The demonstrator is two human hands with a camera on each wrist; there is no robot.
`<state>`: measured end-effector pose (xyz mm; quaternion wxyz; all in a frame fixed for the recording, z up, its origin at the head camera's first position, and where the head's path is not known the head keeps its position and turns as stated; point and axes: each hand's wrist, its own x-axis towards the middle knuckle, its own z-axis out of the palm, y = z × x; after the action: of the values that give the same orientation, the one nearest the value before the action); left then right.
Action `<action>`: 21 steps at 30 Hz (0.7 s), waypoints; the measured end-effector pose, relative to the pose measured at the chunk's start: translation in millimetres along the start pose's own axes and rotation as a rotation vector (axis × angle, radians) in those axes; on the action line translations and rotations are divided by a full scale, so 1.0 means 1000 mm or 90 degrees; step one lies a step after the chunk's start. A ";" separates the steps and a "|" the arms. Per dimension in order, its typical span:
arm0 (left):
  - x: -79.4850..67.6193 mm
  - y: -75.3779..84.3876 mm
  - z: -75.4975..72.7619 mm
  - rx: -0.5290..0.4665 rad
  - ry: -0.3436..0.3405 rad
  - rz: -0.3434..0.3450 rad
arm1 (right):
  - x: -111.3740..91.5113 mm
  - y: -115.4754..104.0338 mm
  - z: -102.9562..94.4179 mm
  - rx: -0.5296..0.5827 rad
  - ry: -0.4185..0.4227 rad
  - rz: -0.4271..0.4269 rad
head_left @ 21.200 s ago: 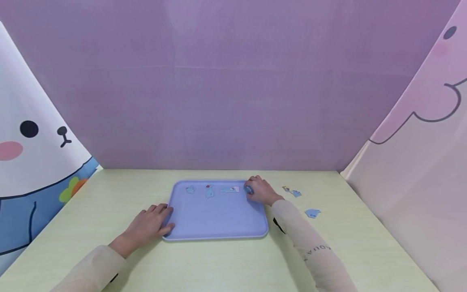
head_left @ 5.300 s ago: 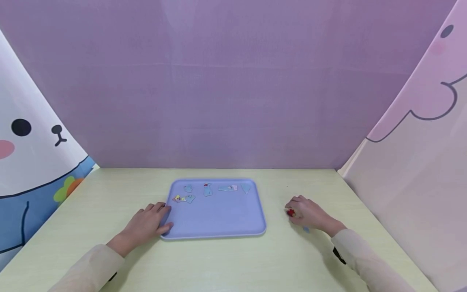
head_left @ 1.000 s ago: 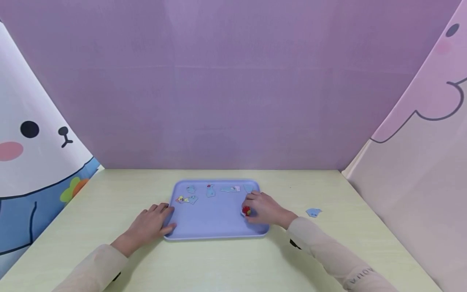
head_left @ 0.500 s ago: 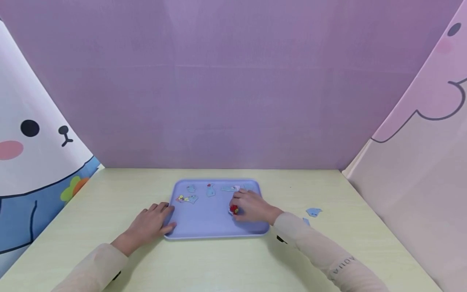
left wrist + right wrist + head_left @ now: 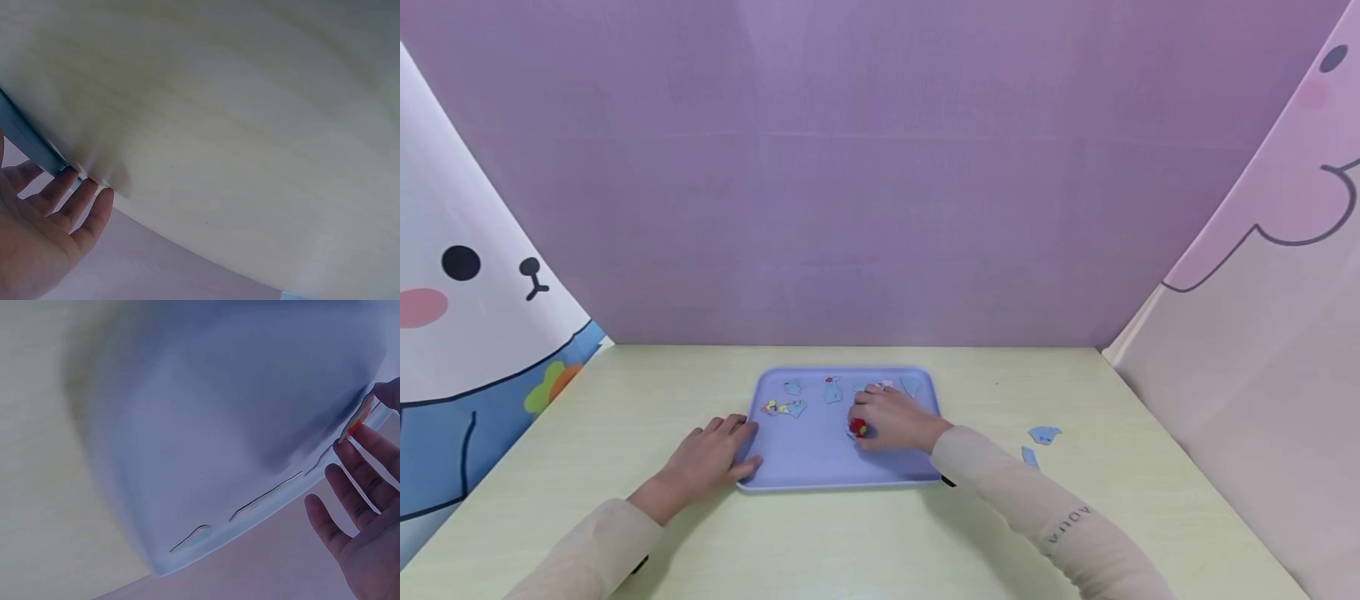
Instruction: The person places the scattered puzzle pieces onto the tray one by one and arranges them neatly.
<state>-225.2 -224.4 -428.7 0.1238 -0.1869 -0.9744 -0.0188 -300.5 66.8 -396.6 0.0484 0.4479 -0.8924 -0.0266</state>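
My right hand pinches a flat, irregular puzzle piece with a red print, low over the middle of the lilac tray. In the right wrist view this piece stands on edge between thumb and fingertips, its red patch facing the fingers. My left hand rests at the tray's left rim, fingers spread and lightly bent against it. Along the tray's back lie a small blue piece, a blue piece with red, a long piece partly behind my right hand, and a triangular piece. Nearer left sits a yellow-and-blue piece.
On the table to the tray's right lie a blue piece and a narrow blue piece, the latter close to my right sleeve. A purple cloth rises behind the table, with printed cartoon cloths on both sides.
Over the last second my right hand has moved left across the tray with the red-printed piece. Its sleeve now leaves the narrow blue piece uncovered. My left hand has stayed put.
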 end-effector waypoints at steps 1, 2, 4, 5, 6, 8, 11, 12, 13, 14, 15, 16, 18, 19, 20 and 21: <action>0.000 0.000 0.000 0.000 0.000 0.000 | 0.002 -0.001 0.000 0.000 -0.002 -0.001; 0.000 0.000 0.000 -0.001 -0.001 0.000 | 0.004 -0.002 0.001 0.001 -0.003 0.001; 0.000 0.000 0.000 0.000 -0.001 0.000 | 0.008 -0.003 0.001 0.005 -0.005 0.001; 0.000 0.000 -0.001 -0.001 -0.002 0.000 | 0.010 -0.004 0.002 0.007 -0.006 0.002; 0.001 0.000 -0.001 -0.001 -0.003 -0.001 | 0.011 -0.004 0.002 0.008 -0.006 0.003; 0.001 0.000 -0.001 -0.002 -0.006 -0.003 | 0.015 -0.005 0.004 0.007 -0.005 0.004; 0.001 0.000 -0.001 -0.005 -0.012 -0.006 | 0.020 -0.006 0.005 0.010 -0.004 0.008; 0.001 0.000 -0.001 -0.006 -0.013 -0.007 | 0.021 -0.006 0.006 0.009 -0.006 0.010; 0.001 0.000 -0.001 -0.007 -0.014 -0.007 | 0.023 -0.007 0.006 0.008 -0.007 0.012; 0.002 0.000 -0.001 -0.008 -0.014 -0.009 | 0.024 -0.007 0.006 0.007 -0.009 0.013; 0.002 0.000 -0.001 -0.009 -0.015 -0.009 | 0.026 -0.007 0.006 0.008 -0.011 0.015; 0.002 0.000 -0.001 -0.010 -0.015 -0.009 | 0.027 -0.008 0.006 0.005 -0.013 0.015; 0.002 0.000 -0.001 -0.012 -0.016 -0.010 | 0.030 -0.008 0.006 0.001 -0.016 0.017; 0.002 0.000 -0.002 -0.013 -0.017 -0.010 | 0.031 -0.008 0.006 0.000 -0.016 0.017; 0.002 0.000 -0.002 -0.013 -0.017 -0.011 | 0.032 -0.008 0.007 -0.001 -0.017 0.019; 0.002 0.000 -0.002 -0.014 -0.018 -0.010 | 0.033 -0.008 0.007 -0.003 -0.019 0.021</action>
<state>-226.2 -223.7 -426.0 0.1079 -0.1808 -0.9772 -0.0276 -314.8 35.3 -402.5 0.0364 0.4325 -0.9002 -0.0345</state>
